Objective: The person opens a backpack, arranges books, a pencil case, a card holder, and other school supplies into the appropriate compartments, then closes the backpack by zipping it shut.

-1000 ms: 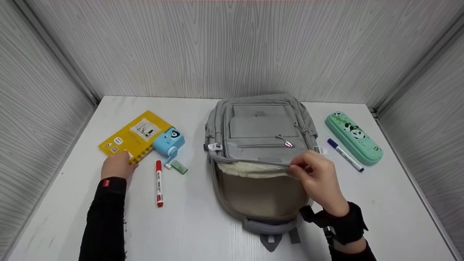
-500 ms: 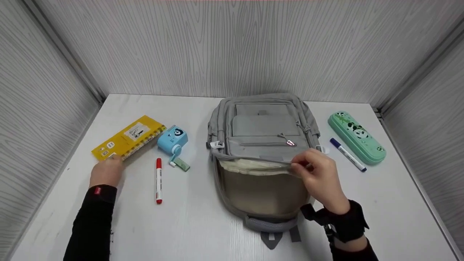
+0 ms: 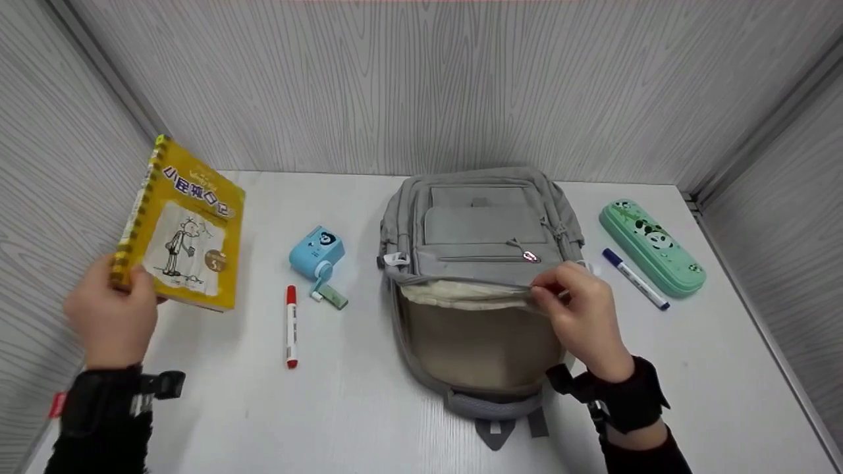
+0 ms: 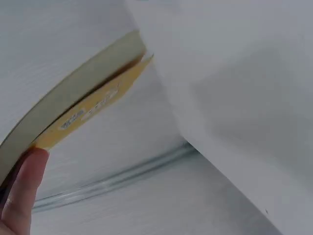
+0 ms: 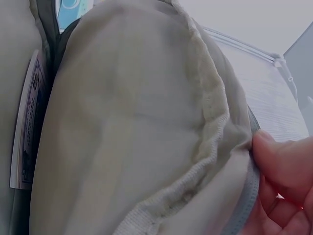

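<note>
Left of the soft grey fabric backpack [image 3: 484,227], the left hand [image 3: 112,322] holds a yellow rectangular paper book [image 3: 188,230] raised and tilted, fingers curled around its lower corner, thumb on the cover. The book's long axis runs away from the person, title end farthest, leaning slightly toward the backpack. The right hand [image 3: 583,316] pinches the backpack's opening edge between thumb and fingertips.

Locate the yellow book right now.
In the head view it's at the left: the yellow book is held up off the table in the left hand, left of the red marker and blue panda-print gadget.
</note>
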A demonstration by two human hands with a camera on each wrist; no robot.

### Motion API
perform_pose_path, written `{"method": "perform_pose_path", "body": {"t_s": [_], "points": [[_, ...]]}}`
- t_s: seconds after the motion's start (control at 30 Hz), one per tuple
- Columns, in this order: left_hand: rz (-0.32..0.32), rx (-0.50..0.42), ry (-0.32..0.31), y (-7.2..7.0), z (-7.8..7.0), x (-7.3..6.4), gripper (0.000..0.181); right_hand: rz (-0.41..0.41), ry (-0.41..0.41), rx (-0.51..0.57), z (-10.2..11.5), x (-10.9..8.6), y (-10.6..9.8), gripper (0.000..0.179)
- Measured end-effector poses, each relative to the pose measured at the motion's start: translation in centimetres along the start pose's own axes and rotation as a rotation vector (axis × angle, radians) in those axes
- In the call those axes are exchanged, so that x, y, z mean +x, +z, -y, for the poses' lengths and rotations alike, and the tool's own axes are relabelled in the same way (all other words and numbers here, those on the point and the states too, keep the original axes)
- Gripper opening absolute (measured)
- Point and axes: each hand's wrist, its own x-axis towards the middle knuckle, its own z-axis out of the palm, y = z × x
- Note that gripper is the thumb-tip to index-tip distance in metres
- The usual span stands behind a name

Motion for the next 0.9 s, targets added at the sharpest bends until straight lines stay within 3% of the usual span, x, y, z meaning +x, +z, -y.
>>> {"method": "perform_pose_path", "body": {"t_s": [0.07,0.13,0.2,0.23,0.33,0.43,0.47,0.53,0.63,0.73,0.9], "points": [[0.091,-0.273,-0.100,-1.3,-0.8,-1.0,0.020,-0.014,0.013,-0.005,0.0,0.2,-0.1,0.016],[0.249,-0.524,-0.186,-1.9,-1.2,-2.4,0.020,-0.036,0.024,-0.007,0.0,0.5,-0.2,0.015],[0.411,-0.696,-0.257,-1.8,-1.7,-4.3,0.025,-0.051,0.030,-0.009,-0.1,0.7,-0.3,0.013],[0.518,-0.741,-0.266,-1.5,-1.6,-5.3,0.028,-0.058,0.027,-0.007,-0.1,0.9,-0.3,0.012],[0.794,-0.756,-0.362,0.0,-2.2,-7.6,0.032,-0.077,0.023,-0.008,-0.2,1.3,-0.4,0.011],[1.032,-0.731,-0.429,1.9,-2.8,-9.0,0.027,-0.085,0.009,-0.004,-0.2,1.6,-0.5,0.011],[1.080,-0.721,-0.459,2.7,-3.1,-9.4,0.027,-0.087,0.005,-0.002,-0.2,1.7,-0.5,0.011],[1.133,-0.723,-0.520,4.3,-3.6,-10.1,0.030,-0.086,0.000,0.004,-0.2,1.8,-0.4,0.011],[1.144,-0.775,-0.621,6.9,-4.4,-11.0,0.037,-0.079,0.001,0.012,-0.2,1.9,-0.3,0.011],[1.121,-0.860,-0.700,9.6,-5.5,-12.0,0.045,-0.070,0.011,0.019,-0.2,1.9,-0.1,0.011],[1.035,-0.985,-0.766,14.1,-7.8,-13.9,0.050,-0.063,0.017,0.030,-0.1,1.8,0.1,0.013]]}}
